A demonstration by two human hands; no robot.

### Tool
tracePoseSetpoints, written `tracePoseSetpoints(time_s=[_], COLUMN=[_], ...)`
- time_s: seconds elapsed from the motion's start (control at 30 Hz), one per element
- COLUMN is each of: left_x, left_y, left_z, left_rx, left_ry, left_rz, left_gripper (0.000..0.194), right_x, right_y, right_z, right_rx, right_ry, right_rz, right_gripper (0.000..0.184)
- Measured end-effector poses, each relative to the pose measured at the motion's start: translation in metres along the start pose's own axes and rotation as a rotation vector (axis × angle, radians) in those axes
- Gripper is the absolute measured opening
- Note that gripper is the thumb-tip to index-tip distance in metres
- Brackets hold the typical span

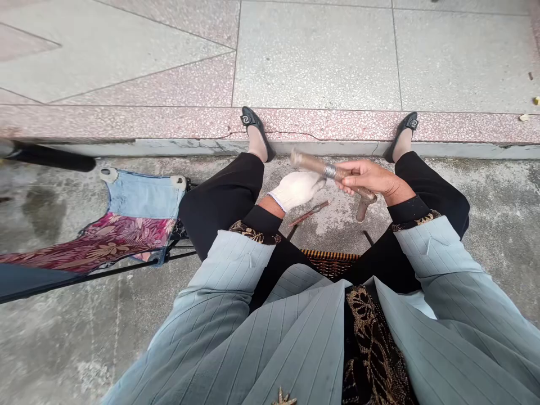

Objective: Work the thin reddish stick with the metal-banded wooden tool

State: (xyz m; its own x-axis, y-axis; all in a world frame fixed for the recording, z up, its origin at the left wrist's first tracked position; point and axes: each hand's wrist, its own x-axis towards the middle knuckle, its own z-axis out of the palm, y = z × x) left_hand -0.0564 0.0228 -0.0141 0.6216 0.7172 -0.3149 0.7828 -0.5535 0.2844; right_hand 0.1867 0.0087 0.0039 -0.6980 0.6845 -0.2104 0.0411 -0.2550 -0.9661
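My right hand (365,175) is bare and wrapped around a brown wooden stick (311,162) bound with silver wire near its middle. The stick's far end is blurred and points up and left. At its other end a short crook-like branch (363,211) angles down beneath my hand. My left hand (295,190), in a white knitted glove, is closed right under the stick; what its fingers hold, if anything, is hidden. Below the two hands, a thinner reddish-brown stick (310,212) with a darker joint partway along lies low between my knees.
I sit on a woven wicker seat (333,260), feet up on a tiled step (316,126). On the left stands a folding chair (139,194) with blue and floral cloth; a blurred black tube (53,156) is beside it. Small bits (523,117) lie on the tiles.
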Motion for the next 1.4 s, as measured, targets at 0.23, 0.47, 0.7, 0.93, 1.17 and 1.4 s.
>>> tracePoseSetpoints(time_s=[0.23, 0.47, 0.7, 0.93, 1.17, 1.4], left_x=[-0.012, -0.017, -0.008, -0.004, -0.008, -0.004], left_y=[0.023, 0.007, -0.004, 0.004, 0.004, -0.014], left_z=[0.013, 0.013, 0.001, 0.023, 0.016, 0.012], left_rx=[0.106, 0.162, 0.070, 0.028, 0.145, 0.147], left_ry=[-0.143, -0.001, 0.094, -0.061, -0.014, 0.010], left_rz=[0.038, 0.036, -0.052, 0.026, 0.045, 0.001], left_gripper=[0.041, 0.040, 0.066, 0.042, 0.044, 0.046], right_x=[0.006, 0.008, -0.002, 0.012, 0.013, 0.012], right_y=[0.016, 0.006, -0.001, 0.013, 0.026, 0.026], right_z=[0.004, 0.000, 0.006, -0.004, -0.012, -0.003], right_rx=[-0.393, -1.023, -0.220, -0.377, -1.120, -0.731], right_ry=[0.515, 0.124, -0.017, 0.618, 0.251, -0.223], right_rz=[0.228, 0.582, 0.141, 0.145, 0.521, 0.367], right_gripper=[0.025, 0.023, 0.052, 0.042, 0.029, 0.027])
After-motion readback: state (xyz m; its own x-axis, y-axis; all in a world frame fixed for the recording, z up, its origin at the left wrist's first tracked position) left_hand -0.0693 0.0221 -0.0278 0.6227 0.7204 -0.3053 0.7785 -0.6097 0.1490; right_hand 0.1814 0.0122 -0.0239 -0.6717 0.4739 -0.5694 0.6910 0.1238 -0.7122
